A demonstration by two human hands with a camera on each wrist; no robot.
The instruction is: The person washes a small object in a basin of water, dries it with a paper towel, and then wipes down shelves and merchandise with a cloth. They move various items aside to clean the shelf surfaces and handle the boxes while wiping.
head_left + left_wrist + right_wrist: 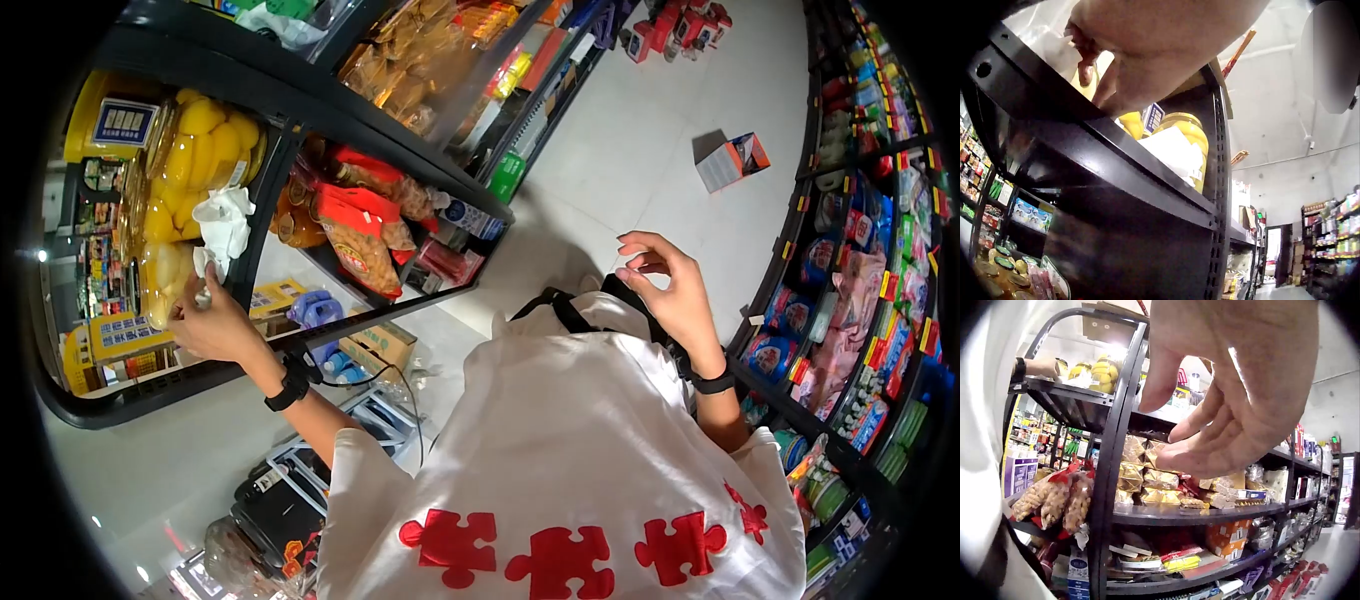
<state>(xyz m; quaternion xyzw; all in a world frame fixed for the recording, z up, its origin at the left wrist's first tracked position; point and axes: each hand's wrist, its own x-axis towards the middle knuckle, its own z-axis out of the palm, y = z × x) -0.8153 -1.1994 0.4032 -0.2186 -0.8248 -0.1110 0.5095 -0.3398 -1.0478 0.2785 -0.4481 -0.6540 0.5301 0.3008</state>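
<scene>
While the left hand (222,325) reaches over the black shelf edge (150,397), its fingers look narrow, bent and close together, with a bit of white cloth (203,298) pinched in them. More crumpled white stuff (224,222) lies by the big jars of yellow fruit (203,150); I cannot tell if it is the same piece. The cloth is right next to the jars, over the shelf. A soft pinch like that probably lets the fingertips bend around round sides. The jars stand close together, maybe to save room, so a big push could make them bump. The black side bar (283,165) is a hard edge for knuckles, with red-topped bags of nuts (357,235) past it. A thin cord (415,410) hangs from the left wrist band (290,385) and might catch on the shelf edge. The right hand (672,295) is up in the air with loosely bent fingers, a small gap by the thumb, and nothing in it. It has more room to move, over the pale floor (600,130), between this shelf and the other shelves (795,235).
</scene>
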